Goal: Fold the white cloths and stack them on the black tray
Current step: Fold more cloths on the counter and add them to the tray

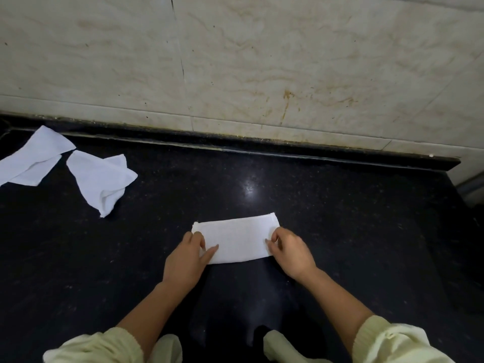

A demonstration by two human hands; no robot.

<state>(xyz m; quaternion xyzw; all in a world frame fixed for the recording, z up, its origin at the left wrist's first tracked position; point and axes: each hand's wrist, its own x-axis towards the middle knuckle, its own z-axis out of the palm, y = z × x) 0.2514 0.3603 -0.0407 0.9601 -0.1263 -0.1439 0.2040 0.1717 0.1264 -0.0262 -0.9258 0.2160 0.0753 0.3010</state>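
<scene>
In the head view, the left hand (187, 258) is at the 9 o'clock end of the folded cloth (237, 239). Its fingers are curled over the far corner and its thumb lies flat on top, so it pinches that end. The right hand (290, 254) is at the 3 o'clock end, fingers bent, with the tips nipping the edge of the cloth. Both hands are partly closed and gripping the same cloth, which lies as a long flat strip on the black desk (340, 218), near the middle of the view.

There are three white cloths in all. The other two lie at about 10 o'clock from the folded one, well apart from it. One is a loose cloth (31, 158) against the left edge near the wall (262, 61). Just beside it, at its 4 o'clock, is a rumpled cloth (102, 179). Two pale sleeves (97, 347) show at 6 o'clock.
</scene>
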